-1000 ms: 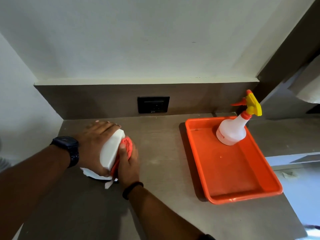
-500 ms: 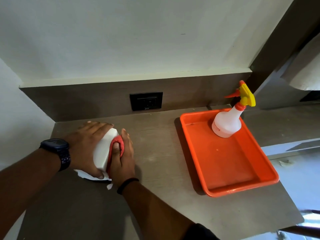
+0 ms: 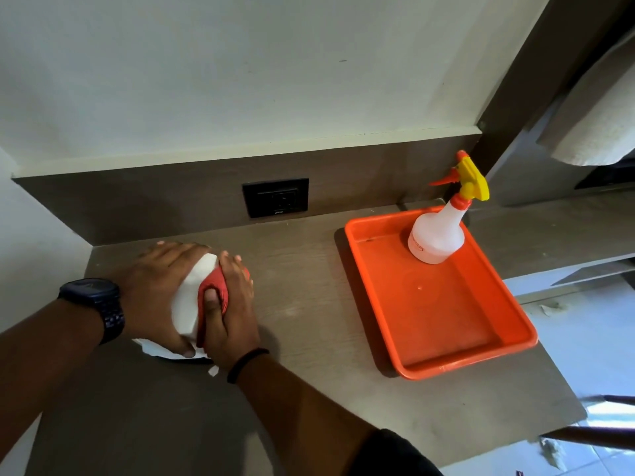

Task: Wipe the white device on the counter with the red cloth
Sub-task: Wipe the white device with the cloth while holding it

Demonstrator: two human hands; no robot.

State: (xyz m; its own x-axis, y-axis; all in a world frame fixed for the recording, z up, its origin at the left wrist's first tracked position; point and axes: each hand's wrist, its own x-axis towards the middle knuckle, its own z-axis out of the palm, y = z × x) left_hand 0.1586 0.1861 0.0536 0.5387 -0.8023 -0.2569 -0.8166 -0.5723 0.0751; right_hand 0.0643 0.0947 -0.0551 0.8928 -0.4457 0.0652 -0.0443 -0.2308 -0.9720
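Note:
The white device (image 3: 191, 297) stands on the grey counter (image 3: 309, 304) at the left, near the wall corner. My left hand (image 3: 158, 290), with a dark watch on the wrist, wraps over its top and left side and holds it. My right hand (image 3: 230, 314) presses the red cloth (image 3: 214, 290) against the device's right face, thumb on the cloth. Most of the cloth is hidden under my fingers. White paper (image 3: 154, 348) pokes out from under the device.
An orange tray (image 3: 446, 355) lies on the counter to the right, with a white spray bottle (image 3: 436, 235) with a yellow and orange trigger standing in its far end. A black wall socket (image 3: 275, 197) sits in the backsplash. The counter's edge drops off at the right.
My right hand with the red cloth has slid along the device's right face toward its top. The left hand keeps its hold. The camera view has shifted a little.

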